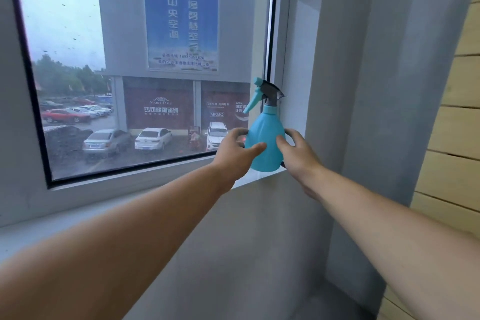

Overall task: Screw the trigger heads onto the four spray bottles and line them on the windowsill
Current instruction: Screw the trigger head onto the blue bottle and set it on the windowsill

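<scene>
Turquoise spray bottle [265,138] stands upright at the windowsill's [249,177] right end, its trigger head [263,93] pointing left along the glass. The left hand [235,149] and right hand [296,149] clasp its belly, fingers curled.

A person's two forearms, bare along their whole visible length down to the wrists; the left hand [233,149] and the right hand [296,149] are likewise bare.
</scene>
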`<state>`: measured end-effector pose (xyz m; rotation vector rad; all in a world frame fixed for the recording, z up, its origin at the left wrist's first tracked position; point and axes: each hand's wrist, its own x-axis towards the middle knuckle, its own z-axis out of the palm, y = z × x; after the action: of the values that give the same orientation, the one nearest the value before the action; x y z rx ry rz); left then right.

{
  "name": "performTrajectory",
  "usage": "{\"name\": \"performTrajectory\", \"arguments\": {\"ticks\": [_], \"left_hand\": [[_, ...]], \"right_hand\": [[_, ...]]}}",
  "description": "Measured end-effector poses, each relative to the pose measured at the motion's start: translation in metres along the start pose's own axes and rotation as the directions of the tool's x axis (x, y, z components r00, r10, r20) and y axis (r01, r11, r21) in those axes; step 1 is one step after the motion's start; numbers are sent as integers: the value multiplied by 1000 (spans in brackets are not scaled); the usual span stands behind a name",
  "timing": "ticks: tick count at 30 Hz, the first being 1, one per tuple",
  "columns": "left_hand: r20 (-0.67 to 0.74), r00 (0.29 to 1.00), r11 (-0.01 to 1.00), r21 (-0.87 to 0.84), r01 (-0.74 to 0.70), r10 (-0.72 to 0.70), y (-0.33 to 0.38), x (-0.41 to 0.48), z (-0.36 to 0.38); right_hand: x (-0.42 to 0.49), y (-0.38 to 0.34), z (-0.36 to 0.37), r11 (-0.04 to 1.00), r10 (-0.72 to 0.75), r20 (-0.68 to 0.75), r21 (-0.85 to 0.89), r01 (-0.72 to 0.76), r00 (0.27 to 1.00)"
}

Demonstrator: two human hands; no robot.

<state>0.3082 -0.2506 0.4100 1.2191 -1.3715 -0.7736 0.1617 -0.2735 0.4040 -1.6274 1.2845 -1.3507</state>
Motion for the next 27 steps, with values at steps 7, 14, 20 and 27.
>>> {"name": "performTrajectory", "arguments": {"ticks": [7,14,20,27], "left_hand": [[-22,999,999,27,41,-40,-27,38,10],[-54,998,997,74,32,-28,-37,49,16],[-40,999,992,121,31,-26,-34,46,17],[-92,995,979,197,46,-29,-18,27,8]], "right_hand": [[34,23,9,1000,2,16,-12,-2,1000],[40,34,15,996,-19,40,-86,22,999],[39,33,16,988,-43,44,-146,49,998],[22,35,-2,977,19,4,-213,-18,1000]]}}
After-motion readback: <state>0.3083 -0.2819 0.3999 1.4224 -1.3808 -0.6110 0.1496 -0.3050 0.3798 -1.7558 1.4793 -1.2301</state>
